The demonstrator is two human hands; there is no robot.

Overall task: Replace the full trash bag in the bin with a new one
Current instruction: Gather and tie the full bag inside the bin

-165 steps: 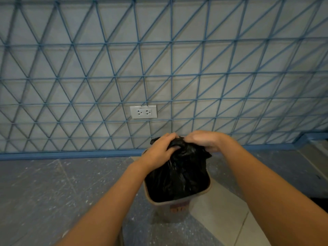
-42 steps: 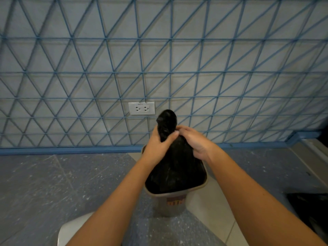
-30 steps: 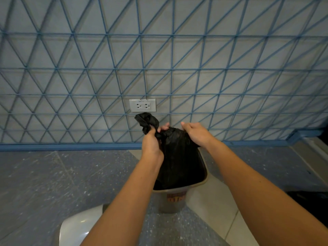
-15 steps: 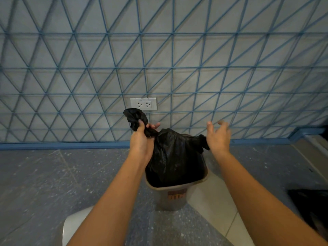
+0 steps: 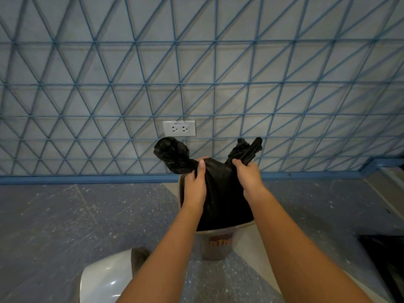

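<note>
- Trash bag (image 5: 223,193), black and full, sits inside the bin (image 5: 218,243) on the floor by the wall.
- Left hand (image 5: 194,184) clutches one bunched ear of its mouth.
- Right hand (image 5: 248,176) clutches the other ear.
- Holding both ears apart likely readies them for crossing into a knot before lifting out.

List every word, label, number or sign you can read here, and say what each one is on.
None can be read.
Bin: an orange-brown label on its front, lettering too blurred to read.
Wall outlet: a tiny dark marking along its top edge, too small to read.
Black trash bag: no print visible.
</note>
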